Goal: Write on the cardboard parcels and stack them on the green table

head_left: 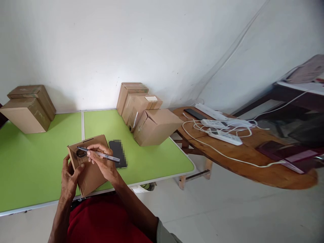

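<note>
The right hand pinches a pen between drawn-in fingers over a cardboard box; the left hand clasps that box's side, thumb on top, at the green bench's near edge. A dark phone lies just beside; three brown boxes stand beyond.

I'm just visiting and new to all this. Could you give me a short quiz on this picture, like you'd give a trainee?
1. What does each hand hold?
2. True or false: the phone lies on the green table.
3. How many boxes are grouped by the wall at the far left?
A) one
B) two
C) four

Key:
1. The left hand grips the edge of a cardboard box; the right hand holds a pen over it.
2. True, just to the right of the held box.
3. B.
</note>
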`<state>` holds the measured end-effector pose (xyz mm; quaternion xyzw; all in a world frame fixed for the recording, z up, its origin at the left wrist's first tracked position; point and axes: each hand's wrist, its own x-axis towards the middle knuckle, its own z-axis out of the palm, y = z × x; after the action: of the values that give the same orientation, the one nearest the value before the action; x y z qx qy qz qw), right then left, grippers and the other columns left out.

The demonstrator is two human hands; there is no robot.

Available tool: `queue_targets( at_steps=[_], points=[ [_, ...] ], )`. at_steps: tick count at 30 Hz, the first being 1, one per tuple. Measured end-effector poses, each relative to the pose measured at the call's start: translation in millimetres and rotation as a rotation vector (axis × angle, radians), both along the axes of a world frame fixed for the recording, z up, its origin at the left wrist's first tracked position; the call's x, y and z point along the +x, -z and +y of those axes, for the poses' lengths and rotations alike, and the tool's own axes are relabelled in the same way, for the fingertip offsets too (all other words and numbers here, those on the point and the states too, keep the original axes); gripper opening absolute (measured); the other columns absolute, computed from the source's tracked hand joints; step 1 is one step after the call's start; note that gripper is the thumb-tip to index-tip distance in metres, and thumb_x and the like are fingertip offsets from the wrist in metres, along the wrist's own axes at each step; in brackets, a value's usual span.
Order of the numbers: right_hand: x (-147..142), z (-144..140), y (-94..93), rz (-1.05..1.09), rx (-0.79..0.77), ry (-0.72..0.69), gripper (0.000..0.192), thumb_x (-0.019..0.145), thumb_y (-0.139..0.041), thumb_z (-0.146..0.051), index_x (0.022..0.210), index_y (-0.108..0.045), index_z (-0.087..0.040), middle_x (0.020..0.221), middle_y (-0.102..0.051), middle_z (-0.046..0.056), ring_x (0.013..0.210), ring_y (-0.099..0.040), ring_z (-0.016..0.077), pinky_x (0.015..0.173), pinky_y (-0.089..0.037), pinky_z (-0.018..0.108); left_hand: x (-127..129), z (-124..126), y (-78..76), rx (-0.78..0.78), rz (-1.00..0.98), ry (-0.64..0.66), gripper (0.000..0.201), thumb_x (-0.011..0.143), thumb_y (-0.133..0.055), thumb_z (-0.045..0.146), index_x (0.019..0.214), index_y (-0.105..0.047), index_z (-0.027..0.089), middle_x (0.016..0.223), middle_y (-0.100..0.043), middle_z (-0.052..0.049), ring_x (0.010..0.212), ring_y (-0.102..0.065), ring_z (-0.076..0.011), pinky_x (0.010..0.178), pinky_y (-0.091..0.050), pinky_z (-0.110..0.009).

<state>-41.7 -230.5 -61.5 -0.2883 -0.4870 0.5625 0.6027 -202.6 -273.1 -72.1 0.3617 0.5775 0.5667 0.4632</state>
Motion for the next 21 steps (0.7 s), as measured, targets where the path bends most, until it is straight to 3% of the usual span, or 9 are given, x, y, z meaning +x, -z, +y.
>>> queue_targets(
  at_steps=[6,9,12,16,21],
  points=[
    [2,-6,-11.0,-0.14,0.024,-0.095,0.032,0.094,-0.084,-0.051,0.104,-0.082,-0.021,0.077,-0.074,0.0,0.066,-0.067,0.0147,0.063,-0.052,0.027,-1,1,2.2,0.015,0.01,0.011,0.111,0.058,-0.1,0.068,0.15,-0.059,0.022,0.131,-0.081,-0.016,0.123,-0.076,-0.0396,0.095,-0.065,-0.046],
    [10,-9,-13.9,-0.218,0.024,-0.123,0.031,0.095,-0.081,-0.05,0.1,-0.082,-0.02,0.076,-0.073,0.0,0.064,-0.065,0.0141,0.063,-0.051,0.027,-6,2,6.7,0.015,0.002,0.005,0.11,0.06,-0.1,0.068,0.151,-0.059,0.022,0.128,-0.081,-0.015,0.119,-0.077,-0.0391,0.09,-0.066,-0.044],
    [23,-7,-11.7,-0.264,0.013,-0.072,0.028,0.095,-0.077,-0.048,0.092,-0.079,-0.02,0.074,-0.07,0.0,0.06,-0.061,0.0129,0.058,-0.047,0.026,-10,3,9.5,0.002,-0.023,-0.018,0.11,0.06,-0.1,0.066,0.152,-0.059,0.023,0.122,-0.082,-0.014,0.109,-0.079,-0.0376,0.083,-0.066,-0.044],
    [34,9,-8.2,-0.23,-0.029,0.055,0.03,0.091,-0.078,-0.051,0.086,-0.074,-0.021,0.068,-0.064,-0.002,0.055,-0.054,0.0124,0.053,-0.041,0.025,-11,4,8.9,0.002,-0.059,-0.048,0.106,0.058,-0.101,0.064,0.147,-0.061,0.023,0.124,-0.081,-0.014,0.115,-0.077,-0.0381,0.086,-0.066,-0.043],
    [21,27,-13.8,-0.148,-0.007,0.098,0.033,0.091,-0.082,-0.054,0.092,-0.076,-0.022,0.071,-0.065,-0.002,0.062,-0.055,0.0139,0.059,-0.043,0.026,-9,4,8.0,-0.019,-0.063,-0.058,0.107,0.057,-0.101,0.063,0.148,-0.061,0.023,0.129,-0.08,-0.015,0.115,-0.076,-0.0381,0.083,-0.066,-0.042]
  ],
)
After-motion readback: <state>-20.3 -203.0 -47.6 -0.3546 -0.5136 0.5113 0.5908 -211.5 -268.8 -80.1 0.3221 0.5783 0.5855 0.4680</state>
